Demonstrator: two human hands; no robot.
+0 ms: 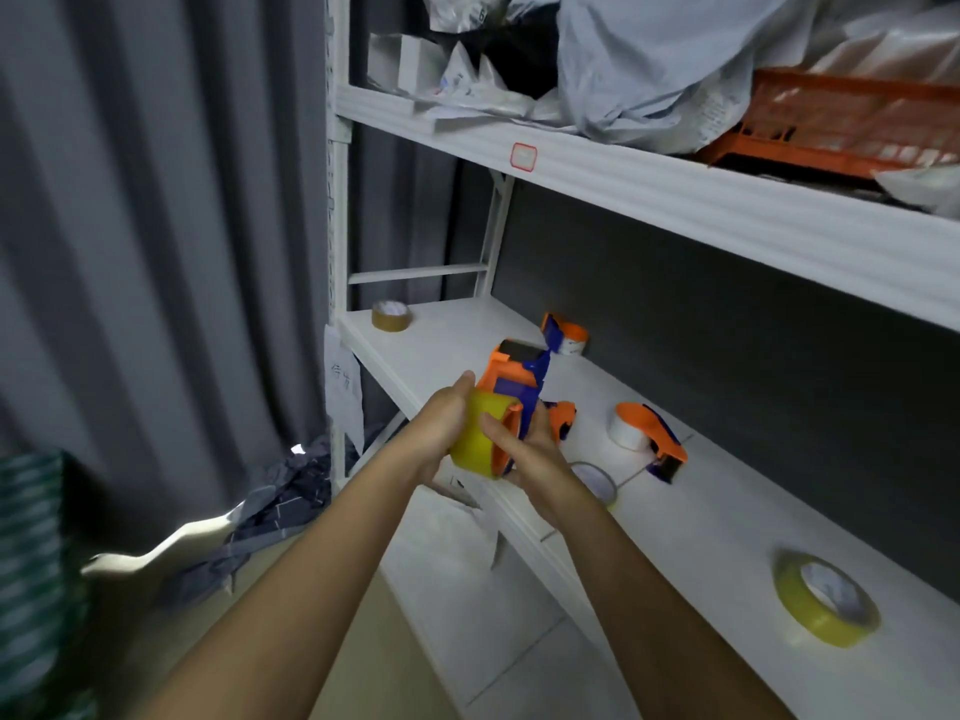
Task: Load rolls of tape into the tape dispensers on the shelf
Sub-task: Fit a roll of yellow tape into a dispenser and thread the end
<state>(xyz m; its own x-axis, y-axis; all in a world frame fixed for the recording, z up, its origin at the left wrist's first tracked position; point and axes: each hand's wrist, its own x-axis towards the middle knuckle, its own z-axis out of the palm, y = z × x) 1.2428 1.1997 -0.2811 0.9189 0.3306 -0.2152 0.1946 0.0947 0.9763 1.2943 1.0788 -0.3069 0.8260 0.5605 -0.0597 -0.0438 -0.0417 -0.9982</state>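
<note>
two hands at work in front of the shelf (701, 517) edge: left hand (441, 426) curled round yellow tape roll (475, 433), pressing it onto orange dispenser (511, 381); right hand (524, 449) gripping dispenser from beneath, likely for steadiness. handwritten paper tag (343, 387) on the post, unreadable.

We see yellow tape roll (475, 436): glossy, smooth film. Dispenser (511, 379): orange-blue hard plastic, slight sheen. Shelf (701, 517): white painted metal, matt, smooth. Curtain (156, 226): grey cloth, matt. Orange basket (831, 122): plastic mesh. Bags (649, 59) up top: thin crinkled plastic.
</note>
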